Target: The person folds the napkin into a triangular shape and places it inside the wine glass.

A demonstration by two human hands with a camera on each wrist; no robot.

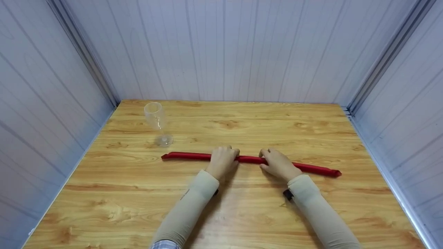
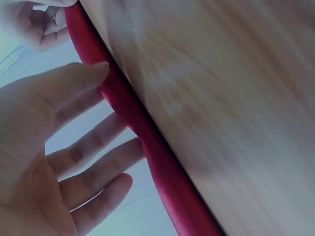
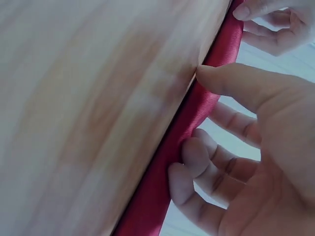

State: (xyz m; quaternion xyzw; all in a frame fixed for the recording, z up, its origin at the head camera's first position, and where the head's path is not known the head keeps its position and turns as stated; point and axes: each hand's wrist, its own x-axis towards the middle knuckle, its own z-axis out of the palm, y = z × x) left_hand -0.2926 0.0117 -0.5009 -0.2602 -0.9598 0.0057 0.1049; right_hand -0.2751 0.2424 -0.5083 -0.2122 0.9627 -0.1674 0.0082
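Observation:
A long, narrow roll of red satiny cloth (image 1: 188, 156) lies crosswise on the wooden table, its two ends tapering to folded tips. My left hand (image 1: 222, 160) grips it left of its middle, and my right hand (image 1: 279, 165) holds it a short way to the right. A stretch of red shows between the hands. In the left wrist view, the left thumb (image 2: 96, 74) touches one side of the roll while the fingers reach its other side. Likewise, the right thumb (image 3: 211, 78) presses one edge in the right wrist view, with curled fingers opposite.
A clear stemmed glass (image 1: 154, 117) stands upright at the back left, beyond the roll's left end. Pale panelled walls (image 1: 221, 52) enclose the wooden table (image 1: 242, 214) at the back and both sides.

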